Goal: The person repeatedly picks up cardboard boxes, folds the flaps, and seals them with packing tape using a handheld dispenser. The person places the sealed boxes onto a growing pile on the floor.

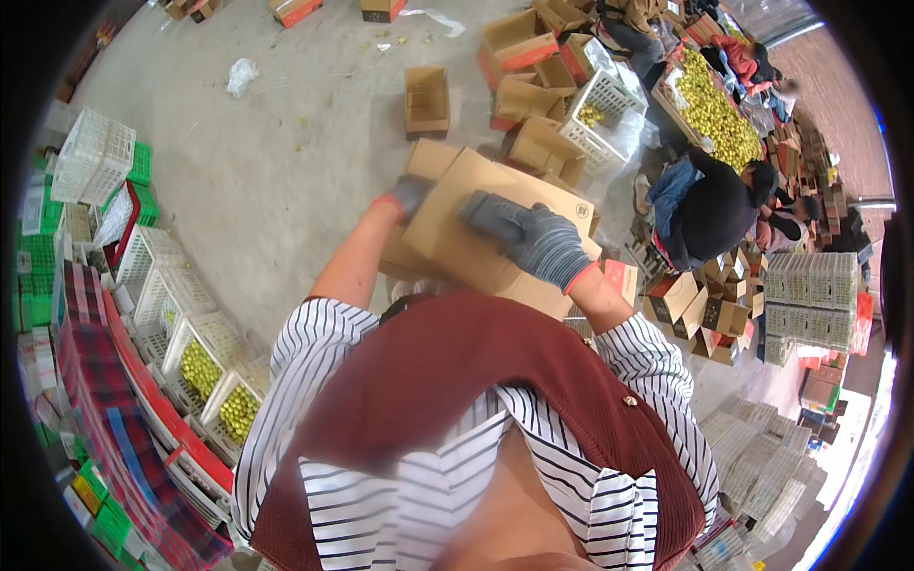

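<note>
A cardboard box is in front of me, tilted, with its flaps towards me and another piece of cardboard at its far left. My left hand, in a grey glove with an orange cuff, touches the box's left side; its fingers are partly hidden behind the cardboard. Across the box's upper face lies my right hand in a grey knitted glove. The fingers reach left over the cardboard, pressed together. What is under them cannot be made out.
An open cardboard box stands on the floor ahead. More open boxes and a white plastic crate lie ahead right. People sit around a heap of yellow-green fruit. Crates of fruit line the left; stacked crates stand right.
</note>
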A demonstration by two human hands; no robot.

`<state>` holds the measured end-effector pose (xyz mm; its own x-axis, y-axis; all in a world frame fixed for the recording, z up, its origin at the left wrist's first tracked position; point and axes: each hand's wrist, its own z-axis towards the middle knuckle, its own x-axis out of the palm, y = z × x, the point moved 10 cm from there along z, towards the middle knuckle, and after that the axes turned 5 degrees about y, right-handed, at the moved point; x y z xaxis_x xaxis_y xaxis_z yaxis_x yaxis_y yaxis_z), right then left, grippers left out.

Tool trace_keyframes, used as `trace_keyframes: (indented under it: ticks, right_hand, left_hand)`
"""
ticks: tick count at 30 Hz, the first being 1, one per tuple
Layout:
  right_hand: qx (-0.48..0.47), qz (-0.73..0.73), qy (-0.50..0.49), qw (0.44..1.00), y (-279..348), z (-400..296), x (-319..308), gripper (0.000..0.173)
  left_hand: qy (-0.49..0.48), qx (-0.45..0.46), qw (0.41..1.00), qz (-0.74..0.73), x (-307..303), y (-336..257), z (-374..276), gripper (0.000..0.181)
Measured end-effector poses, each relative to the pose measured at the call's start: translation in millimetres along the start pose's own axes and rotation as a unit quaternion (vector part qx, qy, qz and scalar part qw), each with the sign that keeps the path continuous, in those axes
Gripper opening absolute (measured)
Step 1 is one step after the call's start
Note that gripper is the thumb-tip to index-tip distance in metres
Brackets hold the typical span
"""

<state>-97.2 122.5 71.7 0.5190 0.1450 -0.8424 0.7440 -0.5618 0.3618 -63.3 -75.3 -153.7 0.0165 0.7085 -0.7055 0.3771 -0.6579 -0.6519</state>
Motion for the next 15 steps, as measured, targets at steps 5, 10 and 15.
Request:
trace_keyframes:
  ticks: [5,10,15]
  right_hand:
    - [-0.001,-0.034,0.000,0.999,0,0,-3,0.053]
    - [-0.041,-0.064,-0.037,0.996,-1,-1,3,0.031]
    - [-0.094,-0.065,0.016,0.993,-12,-46,-13,0.035]
  left_hand:
    - [-0.111,-0.043,0.987,0.105,-68,-107,-31,0.039]
    - [-0.173,0.057,0.961,0.207,-38,-129,-27,0.045]
    - [-0.177,0.047,0.947,0.262,-37,-130,-30,0.046]
